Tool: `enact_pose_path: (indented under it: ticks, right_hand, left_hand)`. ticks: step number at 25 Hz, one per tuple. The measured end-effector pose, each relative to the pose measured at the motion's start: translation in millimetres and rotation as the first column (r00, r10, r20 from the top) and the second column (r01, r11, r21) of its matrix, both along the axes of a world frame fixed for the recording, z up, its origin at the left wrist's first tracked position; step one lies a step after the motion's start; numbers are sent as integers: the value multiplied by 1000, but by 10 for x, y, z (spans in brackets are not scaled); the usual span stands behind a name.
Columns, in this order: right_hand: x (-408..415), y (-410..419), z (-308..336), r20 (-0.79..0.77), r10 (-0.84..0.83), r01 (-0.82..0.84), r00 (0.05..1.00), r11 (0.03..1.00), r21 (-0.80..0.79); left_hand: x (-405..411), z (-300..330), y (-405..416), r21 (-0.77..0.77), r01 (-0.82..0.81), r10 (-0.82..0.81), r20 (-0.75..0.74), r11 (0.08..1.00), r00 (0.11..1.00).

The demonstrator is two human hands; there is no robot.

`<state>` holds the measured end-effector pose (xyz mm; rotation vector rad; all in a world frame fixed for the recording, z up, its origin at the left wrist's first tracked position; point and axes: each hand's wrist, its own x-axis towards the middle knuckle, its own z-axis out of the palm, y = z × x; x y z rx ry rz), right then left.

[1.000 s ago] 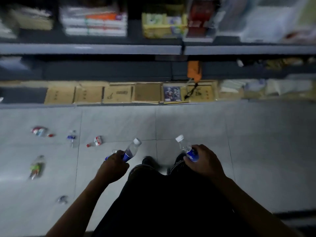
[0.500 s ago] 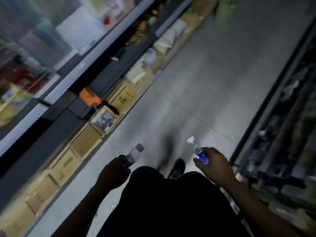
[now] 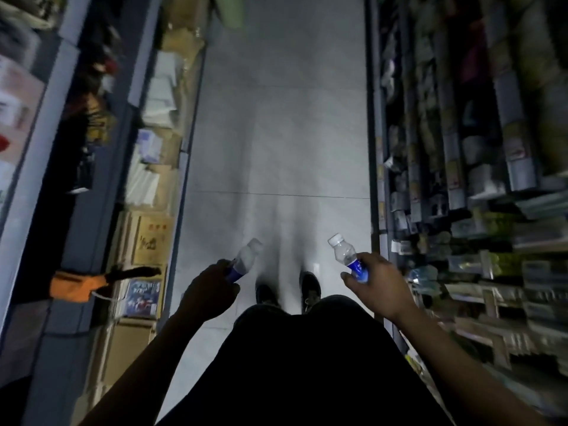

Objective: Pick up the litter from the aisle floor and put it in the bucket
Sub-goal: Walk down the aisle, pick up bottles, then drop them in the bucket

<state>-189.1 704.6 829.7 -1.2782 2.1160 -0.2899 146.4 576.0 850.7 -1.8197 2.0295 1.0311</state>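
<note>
Between shop shelves [image 3: 461,179], left hand [image 3: 212,290] and right hand [image 3: 379,285] each grip a bottle [image 3: 246,259], bottle [image 3: 349,256]; next, find the bucket.

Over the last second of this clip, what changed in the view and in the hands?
The person turned from facing the shelves to looking down the aisle floor; the scattered litter seen earlier is out of view. No bucket shows. Unchanged: the left hand holds one plastic bottle, the right hand holds the other bottle.

aisle floor [image 3: 282,133]: open ahead | left shelves [image 3: 101,149], right shelves [image 3: 461,149]: hem sides
</note>
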Motion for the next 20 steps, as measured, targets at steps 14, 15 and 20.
enact_pose_path:
  ticks: [14, 15, 20]
  right_hand:
    - [-475, -254, -179, 37, -97, 97, 995, 995, 16]
    - [-533, -400, -206, 51, -69, 68, 996, 997, 21]
    - [-709, -1352, -220, 80, 60, -59, 995, 998, -11]
  left_hand:
    - [-707, -187, -785, 2, 190, -190, 25, 982, 982]
    - [-719, -208, -817, 14, 179, -180, 34, 984, 983]
    - [-548, -237, -1028, 105, 35, -41, 51, 994, 998]
